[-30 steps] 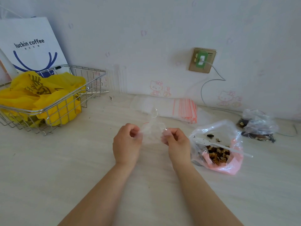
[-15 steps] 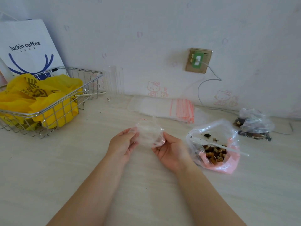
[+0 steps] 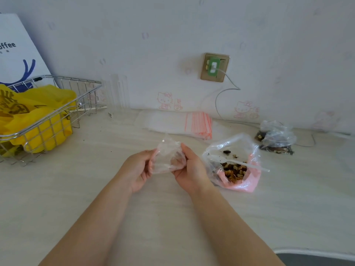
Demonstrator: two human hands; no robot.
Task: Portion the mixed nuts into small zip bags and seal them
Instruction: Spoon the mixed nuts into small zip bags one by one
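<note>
Left hand (image 3: pixel 138 169): palm up and turned toward the right hand, fingers bent, tips pinching the left side of the small clear bag (image 3: pixel 169 157).
Right hand (image 3: pixel 191 169): palm up and turned toward the left hand, thumb on the right edge of the bag, other fingers tucked under it.
Space between hands: small, filled by the bag, hands not touching.
Left arm: bare, reaching up from the bottom left, wrist straight.
Right arm: bare, reaching up from the bottom right, leaning in toward the left arm.
</note>
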